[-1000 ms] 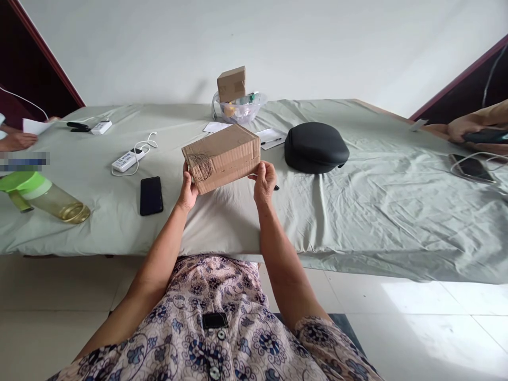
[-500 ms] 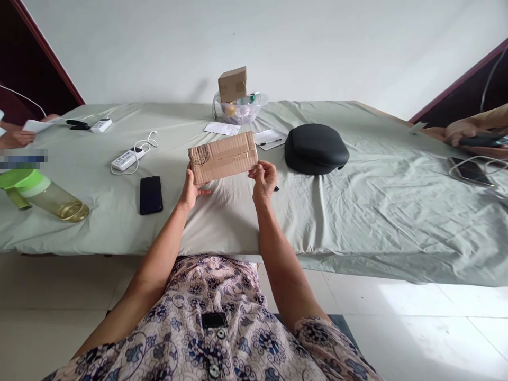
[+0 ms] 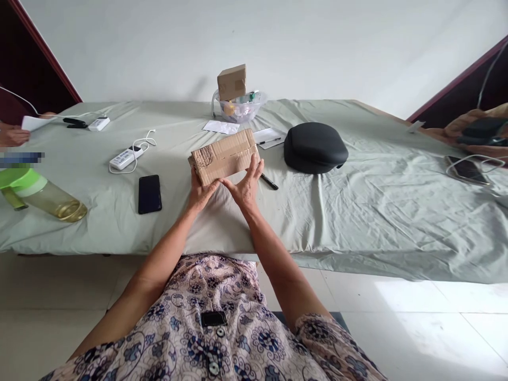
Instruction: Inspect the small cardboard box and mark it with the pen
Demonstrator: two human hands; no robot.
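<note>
A brown corrugated cardboard box (image 3: pixel 226 156), with a dark scribble on its left end, is held tilted above the cloth between both hands. My left hand (image 3: pixel 200 193) grips its lower left corner, the fingers partly hidden behind and beneath it. My right hand (image 3: pixel 246 185) holds the right end, fingers on the near right edge and thumb reaching along the bottom edge. The two thumbs nearly meet below the box. A black marker pen (image 3: pixel 270 181) lies on the cloth just right of my right hand.
Left are a black phone (image 3: pixel 150 194), a white power strip (image 3: pixel 126 158) and a green-lidded bottle (image 3: pixel 59 201). A black case (image 3: pixel 315 148) sits right. Behind stands a clear basket (image 3: pixel 242 110) with a small box (image 3: pixel 232 82) on top. Other people's hands show at both sides.
My right hand has moved left along the box, from its lower right corner to its near edge, its thumb now close to my left thumb. The box has tipped, and more of the marker shows.
</note>
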